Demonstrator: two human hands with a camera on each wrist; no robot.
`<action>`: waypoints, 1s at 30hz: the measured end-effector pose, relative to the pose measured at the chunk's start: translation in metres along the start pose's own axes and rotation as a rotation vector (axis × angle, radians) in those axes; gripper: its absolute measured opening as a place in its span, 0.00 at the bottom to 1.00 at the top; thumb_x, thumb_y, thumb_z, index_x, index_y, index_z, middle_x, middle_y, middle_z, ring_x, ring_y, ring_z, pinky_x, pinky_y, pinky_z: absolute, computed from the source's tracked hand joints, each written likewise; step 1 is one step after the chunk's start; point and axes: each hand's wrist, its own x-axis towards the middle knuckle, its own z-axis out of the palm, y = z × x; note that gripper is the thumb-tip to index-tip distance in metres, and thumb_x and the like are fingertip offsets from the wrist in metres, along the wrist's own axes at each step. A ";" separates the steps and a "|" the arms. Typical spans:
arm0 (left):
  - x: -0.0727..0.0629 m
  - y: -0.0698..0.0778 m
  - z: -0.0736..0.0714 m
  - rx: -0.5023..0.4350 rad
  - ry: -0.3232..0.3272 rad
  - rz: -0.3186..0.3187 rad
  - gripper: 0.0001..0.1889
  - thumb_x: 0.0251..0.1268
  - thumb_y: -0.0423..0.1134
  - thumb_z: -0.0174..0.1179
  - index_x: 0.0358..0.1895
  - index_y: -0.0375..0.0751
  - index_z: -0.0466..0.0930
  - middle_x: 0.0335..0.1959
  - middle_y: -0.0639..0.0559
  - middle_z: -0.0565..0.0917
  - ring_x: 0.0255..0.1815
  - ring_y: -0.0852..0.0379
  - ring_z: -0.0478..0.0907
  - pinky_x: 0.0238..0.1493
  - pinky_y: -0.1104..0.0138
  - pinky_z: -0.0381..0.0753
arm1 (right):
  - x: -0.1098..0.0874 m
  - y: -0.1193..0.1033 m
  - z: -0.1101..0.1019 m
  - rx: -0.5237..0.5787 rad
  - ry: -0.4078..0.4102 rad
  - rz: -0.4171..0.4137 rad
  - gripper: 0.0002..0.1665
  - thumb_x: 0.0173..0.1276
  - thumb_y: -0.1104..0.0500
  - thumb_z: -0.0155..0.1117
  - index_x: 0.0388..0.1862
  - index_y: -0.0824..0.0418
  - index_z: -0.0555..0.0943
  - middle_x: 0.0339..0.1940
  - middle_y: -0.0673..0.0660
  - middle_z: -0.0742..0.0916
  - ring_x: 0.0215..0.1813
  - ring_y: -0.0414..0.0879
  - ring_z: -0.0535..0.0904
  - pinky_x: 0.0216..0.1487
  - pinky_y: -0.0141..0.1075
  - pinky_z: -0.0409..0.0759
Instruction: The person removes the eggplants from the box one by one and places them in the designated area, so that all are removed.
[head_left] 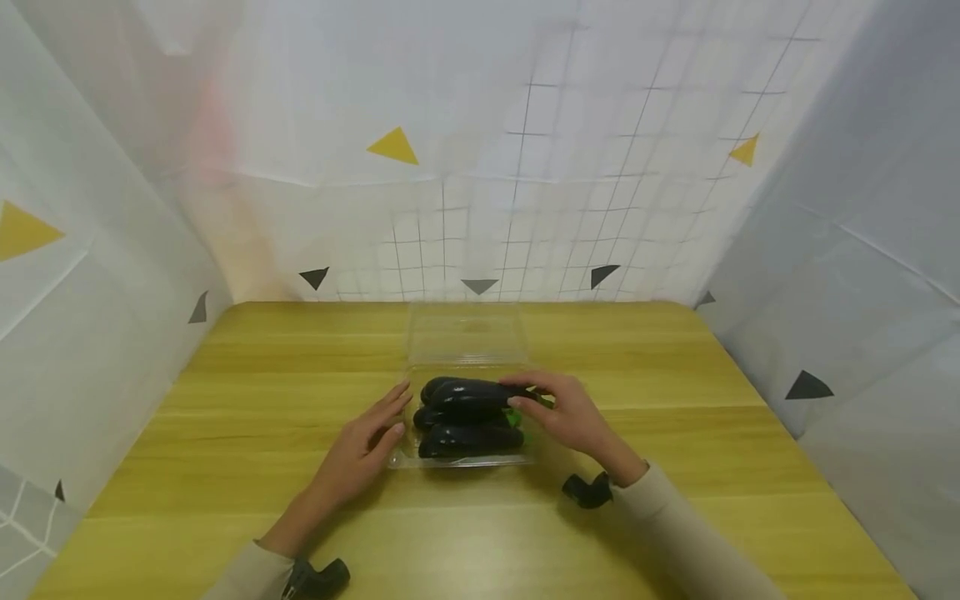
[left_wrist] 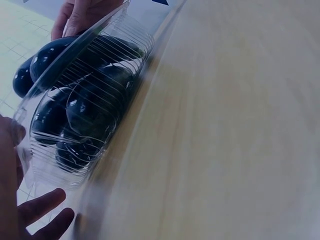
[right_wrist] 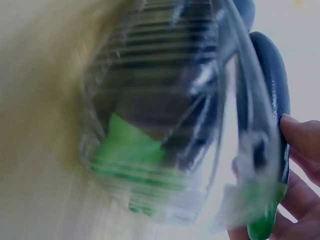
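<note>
A clear plastic clamshell container [head_left: 401,460] lies on the table with several dark, glossy eggplants in it. My right hand [head_left: 562,412] pinches the top eggplant [head_left: 472,394] near its green stem end, thumb on the near side and fingers on the far side. In the right wrist view, that eggplant [right_wrist: 272,80] sits above the container's rim. At the container's left end, my left hand [head_left: 363,446] touches the wall with fingers extended. Below the top ones, another eggplant [head_left: 468,441] lies along the near side. The right wrist view is partly blurred.
The container's hinged lid [head_left: 467,333] lies folded back on the far side. A wooden table [head_left: 247,450] carries everything, with pale sheeted walls [head_left: 337,225] on its left, back and right. Dark wrist devices [head_left: 588,492] hang at both cuffs.
</note>
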 end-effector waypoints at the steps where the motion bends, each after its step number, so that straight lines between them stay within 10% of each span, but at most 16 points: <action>1: 0.000 0.000 0.000 0.007 0.002 0.006 0.24 0.82 0.36 0.54 0.77 0.37 0.70 0.80 0.48 0.65 0.78 0.47 0.63 0.75 0.67 0.55 | 0.001 0.001 -0.002 0.001 0.003 0.004 0.18 0.74 0.60 0.70 0.62 0.55 0.86 0.60 0.50 0.87 0.60 0.47 0.84 0.57 0.51 0.82; 30: -0.004 0.001 -0.003 0.001 -0.009 -0.030 0.25 0.82 0.37 0.55 0.78 0.46 0.69 0.80 0.50 0.65 0.78 0.48 0.62 0.75 0.65 0.56 | 0.021 0.042 -0.060 -0.085 0.064 0.123 0.18 0.77 0.61 0.67 0.63 0.60 0.85 0.62 0.58 0.86 0.62 0.57 0.81 0.59 0.60 0.78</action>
